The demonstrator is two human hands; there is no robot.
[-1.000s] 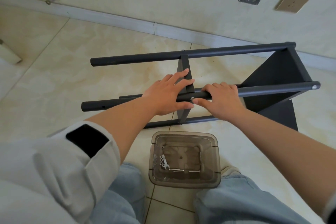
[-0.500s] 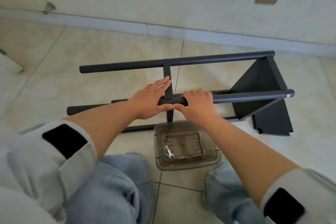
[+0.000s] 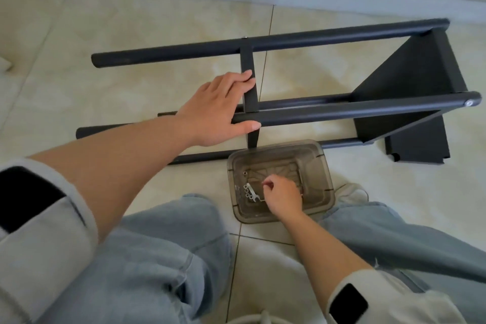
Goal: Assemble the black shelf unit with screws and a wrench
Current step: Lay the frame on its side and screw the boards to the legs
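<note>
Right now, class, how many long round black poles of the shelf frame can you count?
4: the far pole nearest the wall, the near upper pole under the left hand, one just behind it, and the lowest on the floor, partly hidden.

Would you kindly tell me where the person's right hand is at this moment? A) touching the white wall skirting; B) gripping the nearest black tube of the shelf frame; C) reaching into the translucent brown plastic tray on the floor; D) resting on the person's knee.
C: the right hand is down inside the translucent brown plastic tray, fingers curled beside the small silver wrench, while the left hand holds the black shelf frame.
</note>
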